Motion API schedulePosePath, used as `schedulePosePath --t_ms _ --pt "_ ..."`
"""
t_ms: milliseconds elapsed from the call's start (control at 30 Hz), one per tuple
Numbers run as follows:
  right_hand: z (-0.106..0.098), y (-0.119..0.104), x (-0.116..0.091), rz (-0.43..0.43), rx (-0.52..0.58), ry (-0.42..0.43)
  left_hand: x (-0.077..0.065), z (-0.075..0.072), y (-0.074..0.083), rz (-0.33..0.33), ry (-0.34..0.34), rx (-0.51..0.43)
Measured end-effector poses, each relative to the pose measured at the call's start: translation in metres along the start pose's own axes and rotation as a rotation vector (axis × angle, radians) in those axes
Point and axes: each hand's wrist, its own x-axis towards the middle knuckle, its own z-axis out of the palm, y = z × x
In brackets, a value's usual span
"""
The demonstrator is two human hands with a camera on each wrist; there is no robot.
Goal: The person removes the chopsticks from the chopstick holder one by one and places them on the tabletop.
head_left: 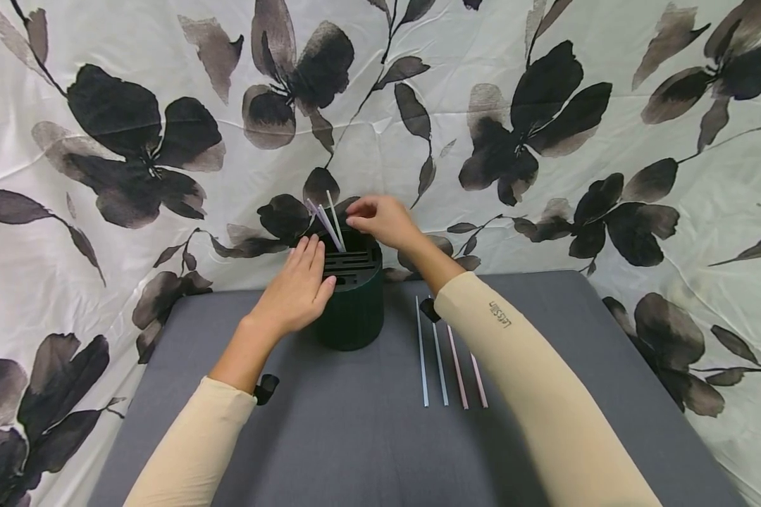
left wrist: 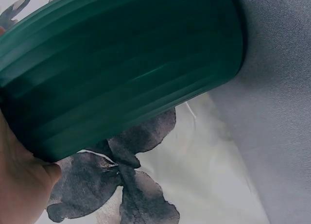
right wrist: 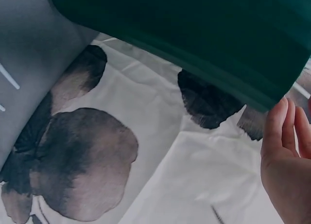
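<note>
A dark green ribbed organizer (head_left: 350, 320) with a slotted black top stands at the table's back edge. Lilac straws (head_left: 322, 220) and a pale whitish straw (head_left: 335, 220) lean up out of its rear opening. My left hand (head_left: 297, 289) rests along the left rim, its fingers nearly straight; the left wrist view shows its thumb side by the green wall. Over the back right rim, my right hand (head_left: 383, 220) has loosely bent fingers, a small gap away from the pale straw. In the right wrist view its fingers (right wrist: 276, 124) are right by the rim.
Several straws lie side by side right of the organizer: light blue ones (head_left: 422, 359) and pink ones (head_left: 458, 370), partly under the right sleeve (head_left: 514, 352). A floral white cloth (head_left: 418, 42) hangs behind the grey table (head_left: 355, 436).
</note>
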Motion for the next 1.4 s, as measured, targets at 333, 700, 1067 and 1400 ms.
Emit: schedulePosePath --t_ms 333,700,1067,1400 --pt "0.025 -0.010 0.017 0.012 -0.134 0.026 -0.001 -0.002 -0.001 -0.002 -0.011 0.001" --pt "0.036 -0.012 0.019 0.017 -0.229 0.109 -0.001 0.001 -0.001 0.000 -0.009 0.004" --pt "0.026 -0.007 0.005 -0.020 -0.092 0.160 -0.004 0.000 0.004 -0.007 0.002 0.005" --pt "0.010 -0.008 -0.012 -0.047 -0.011 0.238 -0.008 0.001 0.008 -0.017 0.008 0.003"
